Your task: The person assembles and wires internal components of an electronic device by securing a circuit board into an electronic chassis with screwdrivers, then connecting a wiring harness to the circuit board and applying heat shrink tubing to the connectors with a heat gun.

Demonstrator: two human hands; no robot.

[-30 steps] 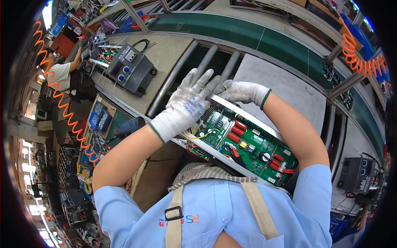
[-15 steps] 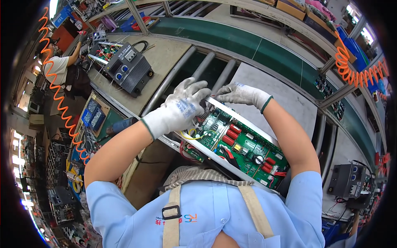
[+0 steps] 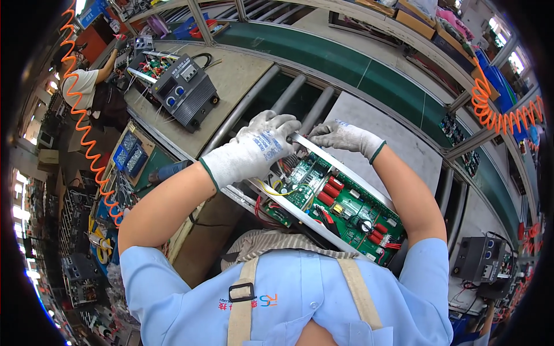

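Note:
In front of my body lies a long open metal-framed unit with a green circuit board (image 3: 348,230), red cylindrical parts and wires. My left hand (image 3: 257,147), in a white glove with a green cuff, curls over the unit's far-left end. Its fingertips are partly hidden behind the metal rail (image 3: 341,166). Just outside that rail's far corner is my right hand (image 3: 346,138), gloved the same way. Its fingers are bent and drawn together; whatever they may pinch is too small to make out. Loose red and yellow wires (image 3: 262,210) hang at the unit's near-left end.
A dark welding-machine-like housing (image 3: 187,95) stands on the bench at the far left; a similar one (image 3: 482,258) is at right. Steel rollers (image 3: 288,95) and a grey plate (image 3: 378,127) lie beyond my hands. A power tool (image 3: 170,172) and blue screw bins (image 3: 134,158) are left.
Both hands stay at the same end of the unit, their fingers shifting slightly. The whole view has moved a little.

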